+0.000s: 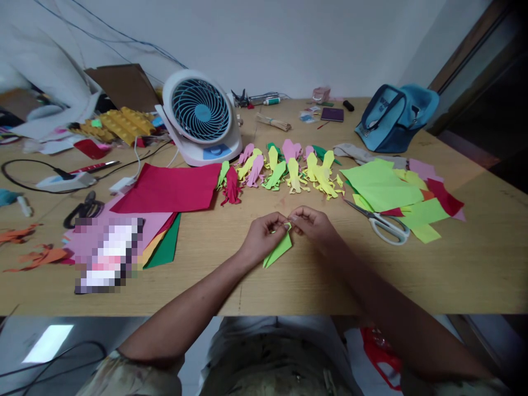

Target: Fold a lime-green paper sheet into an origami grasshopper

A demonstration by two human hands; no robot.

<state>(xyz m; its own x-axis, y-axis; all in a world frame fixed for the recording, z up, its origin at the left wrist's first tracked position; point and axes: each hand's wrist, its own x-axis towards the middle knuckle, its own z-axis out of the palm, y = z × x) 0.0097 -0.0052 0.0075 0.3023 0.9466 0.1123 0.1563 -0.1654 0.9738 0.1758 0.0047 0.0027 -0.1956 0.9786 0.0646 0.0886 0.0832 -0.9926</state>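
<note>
A folded piece of light green paper (278, 252) is pinched between both hands, just above the wooden table. My left hand (264, 236) is closed on its upper left side, thumb and fingers pressed together. My right hand (313, 224) pinches the small top corner of the same paper, the fingertips of both hands almost meeting. Its lower end points down toward the table's front edge. Beyond the hands lies a row of folded paper figures (274, 175) in green, pink, yellow and red, with thin strips at their ends.
White-handled scissors (390, 226) lie at right beside loose green paper sheets (381, 184). A white fan (201, 115) stands behind a red sheet (173, 188). A blue bag (390, 124) sits at back right. Orange paper figures (39, 257) and a pixelated object (109, 256) are at left.
</note>
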